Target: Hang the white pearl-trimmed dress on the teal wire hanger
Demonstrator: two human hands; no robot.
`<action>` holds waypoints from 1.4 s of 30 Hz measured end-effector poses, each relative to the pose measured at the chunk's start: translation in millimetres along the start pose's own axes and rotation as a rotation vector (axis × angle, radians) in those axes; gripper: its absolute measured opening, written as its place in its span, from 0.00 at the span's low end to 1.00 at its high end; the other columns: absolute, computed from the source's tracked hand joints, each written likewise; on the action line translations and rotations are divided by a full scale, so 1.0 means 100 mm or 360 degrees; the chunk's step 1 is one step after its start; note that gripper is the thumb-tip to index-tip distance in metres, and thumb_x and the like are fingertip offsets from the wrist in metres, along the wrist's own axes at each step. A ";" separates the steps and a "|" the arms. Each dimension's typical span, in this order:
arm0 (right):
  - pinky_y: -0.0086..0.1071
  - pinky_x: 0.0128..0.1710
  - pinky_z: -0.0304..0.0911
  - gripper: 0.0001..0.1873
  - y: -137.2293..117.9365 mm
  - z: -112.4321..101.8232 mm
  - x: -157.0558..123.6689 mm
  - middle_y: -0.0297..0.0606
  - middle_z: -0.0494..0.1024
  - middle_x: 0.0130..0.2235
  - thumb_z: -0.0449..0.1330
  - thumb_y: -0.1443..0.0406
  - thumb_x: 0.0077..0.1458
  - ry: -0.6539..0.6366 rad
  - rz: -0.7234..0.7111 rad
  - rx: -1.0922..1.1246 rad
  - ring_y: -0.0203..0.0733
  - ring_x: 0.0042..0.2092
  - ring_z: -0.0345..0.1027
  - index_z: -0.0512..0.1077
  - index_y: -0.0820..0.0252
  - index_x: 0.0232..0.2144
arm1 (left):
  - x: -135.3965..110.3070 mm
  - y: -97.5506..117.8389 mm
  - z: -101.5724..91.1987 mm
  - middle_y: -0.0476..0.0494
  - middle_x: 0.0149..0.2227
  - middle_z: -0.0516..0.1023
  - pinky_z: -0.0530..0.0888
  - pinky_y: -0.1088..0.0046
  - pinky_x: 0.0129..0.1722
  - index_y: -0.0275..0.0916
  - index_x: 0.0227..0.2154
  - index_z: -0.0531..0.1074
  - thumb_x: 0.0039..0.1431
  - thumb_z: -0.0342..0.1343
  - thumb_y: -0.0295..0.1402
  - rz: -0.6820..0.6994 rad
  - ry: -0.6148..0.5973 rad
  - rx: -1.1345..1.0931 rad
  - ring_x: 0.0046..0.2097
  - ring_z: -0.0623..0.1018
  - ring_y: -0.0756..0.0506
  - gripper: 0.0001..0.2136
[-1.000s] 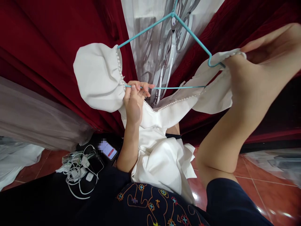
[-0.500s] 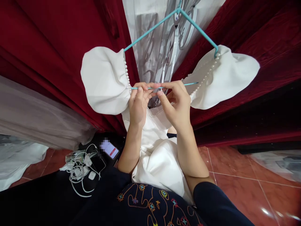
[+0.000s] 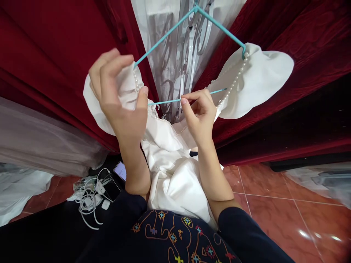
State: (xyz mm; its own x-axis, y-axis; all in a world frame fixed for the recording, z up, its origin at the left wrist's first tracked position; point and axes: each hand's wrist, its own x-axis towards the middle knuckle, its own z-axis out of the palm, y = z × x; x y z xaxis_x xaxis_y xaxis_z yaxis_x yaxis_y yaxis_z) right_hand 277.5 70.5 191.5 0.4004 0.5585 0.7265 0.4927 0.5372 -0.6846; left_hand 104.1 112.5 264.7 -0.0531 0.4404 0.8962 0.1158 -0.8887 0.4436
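A white dress with pearl beading along its neckline hangs on a light-blue clothes hanger. My right hand pinches the hanger's thin lower bar between thumb and forefinger. Raised in front of the left puff sleeve, my left hand has its fingers spread and slightly blurred. Its thumb is near the sleeve's pearl edge, though contact is unclear. The right puff sleeve drapes over the hanger's other end. The dress's lower part bunches between my forearms.
Dark red curtains flank white metal scrollwork. At lower left, a coiled white cable and a phone lie on a black surface. Reddish tiles cover the floor at right.
My left hand has left the lower bar and moved left and up, spreading before the left sleeve. The right hand keeps its pinch. The hanger sits slightly further left in view.
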 end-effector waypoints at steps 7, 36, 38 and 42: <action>0.31 0.28 0.52 0.10 -0.04 -0.05 0.01 0.34 0.73 0.36 0.60 0.58 0.67 -0.0017 -0.0021 -0.0150 0.30 0.31 0.59 0.77 0.56 0.39 | 0.22 -0.23 -0.13 0.52 0.44 0.78 0.72 0.73 0.62 0.37 0.43 0.77 0.64 0.54 0.12 -0.0712 -0.0192 -0.0118 0.54 0.76 0.48 0.14; 0.31 0.28 0.50 0.11 -0.07 -0.06 0.08 0.33 0.71 0.34 0.62 0.56 0.66 -0.0068 -0.0014 -0.0121 0.30 0.32 0.61 0.77 0.57 0.36 | -0.52 -0.27 -0.05 0.40 0.38 0.86 0.83 0.70 0.46 0.39 0.39 0.71 0.65 0.57 0.36 -0.1520 -0.0086 -0.0737 0.43 0.87 0.43 0.06; 0.31 0.28 0.50 0.11 -0.08 -0.04 0.09 0.33 0.72 0.35 0.62 0.57 0.66 -0.0078 -0.0026 -0.0115 0.31 0.33 0.61 0.77 0.57 0.37 | -0.54 -0.17 0.08 0.40 0.43 0.86 0.81 0.65 0.54 0.40 0.42 0.70 0.67 0.55 0.34 -0.1479 0.0000 -0.0971 0.49 0.86 0.43 0.05; 0.31 0.28 0.50 0.10 -0.08 -0.04 0.09 0.33 0.72 0.35 0.62 0.57 0.67 -0.0097 -0.0034 -0.0139 0.29 0.30 0.57 0.77 0.56 0.37 | -0.44 -0.05 0.25 0.41 0.46 0.83 0.77 0.61 0.62 0.40 0.42 0.69 0.74 0.39 0.30 -0.1545 0.0224 -0.1321 0.56 0.83 0.45 0.12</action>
State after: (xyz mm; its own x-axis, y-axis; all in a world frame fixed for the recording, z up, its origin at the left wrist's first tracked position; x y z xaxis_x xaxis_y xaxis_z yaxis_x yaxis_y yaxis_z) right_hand 280.3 68.6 203.3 0.3427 0.5866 0.7338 0.5671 0.4936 -0.6594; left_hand 130.9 100.8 222.5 0.1226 0.9767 0.1764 -0.6756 -0.0480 0.7357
